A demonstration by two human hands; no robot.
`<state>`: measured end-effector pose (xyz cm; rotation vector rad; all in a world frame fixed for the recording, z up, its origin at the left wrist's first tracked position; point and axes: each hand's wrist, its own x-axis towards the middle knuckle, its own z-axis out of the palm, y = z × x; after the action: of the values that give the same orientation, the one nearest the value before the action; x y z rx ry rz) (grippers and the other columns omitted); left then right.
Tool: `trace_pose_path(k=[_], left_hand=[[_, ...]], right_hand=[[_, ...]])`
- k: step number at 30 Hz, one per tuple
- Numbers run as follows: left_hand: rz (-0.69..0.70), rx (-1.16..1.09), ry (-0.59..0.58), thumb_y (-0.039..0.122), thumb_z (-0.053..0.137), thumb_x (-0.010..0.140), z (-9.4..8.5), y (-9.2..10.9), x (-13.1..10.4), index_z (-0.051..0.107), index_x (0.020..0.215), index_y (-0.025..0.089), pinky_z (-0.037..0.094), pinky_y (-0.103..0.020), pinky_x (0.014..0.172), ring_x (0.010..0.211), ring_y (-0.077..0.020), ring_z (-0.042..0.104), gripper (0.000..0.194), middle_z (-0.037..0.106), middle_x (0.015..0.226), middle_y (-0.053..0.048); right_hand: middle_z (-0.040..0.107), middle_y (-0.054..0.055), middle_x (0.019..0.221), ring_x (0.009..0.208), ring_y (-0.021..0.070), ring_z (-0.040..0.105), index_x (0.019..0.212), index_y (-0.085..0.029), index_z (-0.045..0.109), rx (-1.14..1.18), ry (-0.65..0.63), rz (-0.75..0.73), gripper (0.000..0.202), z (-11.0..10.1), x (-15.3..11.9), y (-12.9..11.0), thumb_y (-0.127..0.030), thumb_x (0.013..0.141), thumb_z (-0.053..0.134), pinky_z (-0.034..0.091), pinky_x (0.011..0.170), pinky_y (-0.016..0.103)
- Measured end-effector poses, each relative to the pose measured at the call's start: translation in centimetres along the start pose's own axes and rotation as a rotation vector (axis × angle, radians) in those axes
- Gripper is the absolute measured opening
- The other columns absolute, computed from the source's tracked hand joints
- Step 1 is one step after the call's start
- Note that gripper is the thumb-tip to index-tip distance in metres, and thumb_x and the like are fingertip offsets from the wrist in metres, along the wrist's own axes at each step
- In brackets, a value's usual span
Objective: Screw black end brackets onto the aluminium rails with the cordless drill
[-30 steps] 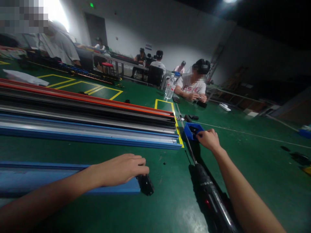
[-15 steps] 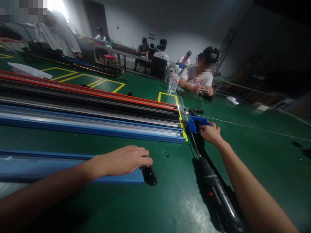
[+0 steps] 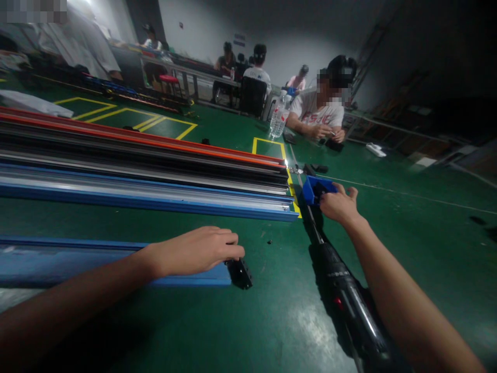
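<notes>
My left hand [image 3: 205,249] is closed on a small black block-like part [image 3: 241,273] at the right end of a blue metal profile [image 3: 182,278]. Over at the right, my right hand [image 3: 340,203] reaches into a small blue bin [image 3: 309,191] that holds dark small pieces. Its fingertips are down inside the bin, so what they pinch, if anything, is hidden. A black power screwdriver [image 3: 344,290] with a long bit lies between my arms, its tip pointing towards the bin.
Several long profiles, blue [image 3: 233,201] and orange [image 3: 217,148] among them, lie side by side on the green surface [image 3: 279,311]. Clear plastic bottles [image 3: 278,118] stand farther back. A person [image 3: 320,111] works opposite, with other people seated behind.
My camera view has shifted slightly. My left hand stays on the black part, and my right hand is still in the blue bin, its fingers slightly moved.
</notes>
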<state>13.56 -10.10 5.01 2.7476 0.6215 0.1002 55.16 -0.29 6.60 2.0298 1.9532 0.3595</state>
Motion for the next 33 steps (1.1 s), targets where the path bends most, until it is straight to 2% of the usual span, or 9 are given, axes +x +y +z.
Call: trace_pose_path(k=[2,6,10,13,19,27,33], left_hand=[[0.001,0.002,0.004,0.000,0.052,0.102,0.1,0.0,0.0,0.069,0.116,0.026,0.044,-0.031,0.082,0.094,-0.0189,0.065,0.034,0.070,0.106,0.000],[0.013,0.011,0.008,0.003,0.053,0.104,0.3,-0.2,-0.1,0.069,0.116,0.026,0.044,-0.031,0.083,0.094,-0.0193,0.064,0.031,0.070,0.107,-0.001],[0.018,0.017,0.019,0.002,0.052,0.103,0.5,-0.4,-0.1,0.069,0.116,0.026,0.043,-0.031,0.082,0.094,-0.0194,0.063,0.032,0.070,0.108,-0.001],[0.012,0.015,0.014,0.001,0.051,0.103,0.4,-0.4,-0.1,0.069,0.116,0.027,0.043,-0.031,0.083,0.095,-0.0193,0.064,0.033,0.070,0.109,-0.001],[-0.004,0.012,-0.009,0.003,0.051,0.104,0.3,-0.3,-0.1,0.069,0.118,0.027,0.043,-0.030,0.082,0.094,-0.0189,0.063,0.033,0.070,0.108,-0.001],[0.013,0.039,-0.001,0.002,0.051,0.102,0.5,-0.5,-0.1,0.069,0.118,0.027,0.042,-0.030,0.082,0.094,-0.0189,0.064,0.034,0.069,0.108,-0.001],[0.016,0.038,0.007,0.001,0.051,0.102,0.4,-0.4,-0.1,0.069,0.118,0.026,0.042,-0.029,0.081,0.092,-0.0188,0.063,0.035,0.070,0.107,-0.001]], right_hand=[[0.078,0.018,0.124,0.151,0.0401,0.040,0.103,-0.019,0.086,-0.007,-0.015,-0.019,0.042,0.0,0.0,0.0,-0.019,0.097,0.044,0.023,0.118,0.066],[0.079,0.020,0.115,0.140,0.0418,0.051,0.108,-0.019,0.084,0.001,-0.028,-0.021,0.041,0.1,0.2,0.0,-0.019,0.099,0.044,0.034,0.112,0.062],[0.076,0.022,0.124,0.132,0.0419,0.056,0.114,-0.016,0.082,0.018,-0.027,-0.004,0.044,0.1,0.1,0.0,-0.023,0.102,0.040,0.041,0.105,0.059],[0.075,0.022,0.130,0.136,0.0417,0.053,0.112,-0.015,0.082,0.026,-0.021,0.011,0.047,0.0,0.1,-0.1,-0.023,0.104,0.036,0.041,0.107,0.060],[0.076,0.022,0.129,0.145,0.0461,0.043,0.110,-0.015,0.084,0.045,-0.012,0.024,0.045,0.3,0.0,-0.1,-0.022,0.101,0.040,0.036,0.111,0.067],[0.075,0.021,0.130,0.148,0.0456,0.040,0.114,-0.017,0.083,0.101,0.004,0.034,0.044,1.0,0.2,0.2,-0.021,0.100,0.041,0.038,0.110,0.066],[0.074,0.022,0.132,0.145,0.0448,0.043,0.111,-0.013,0.082,0.126,-0.001,0.033,0.046,0.9,0.2,0.0,-0.023,0.101,0.038,0.038,0.111,0.065]])
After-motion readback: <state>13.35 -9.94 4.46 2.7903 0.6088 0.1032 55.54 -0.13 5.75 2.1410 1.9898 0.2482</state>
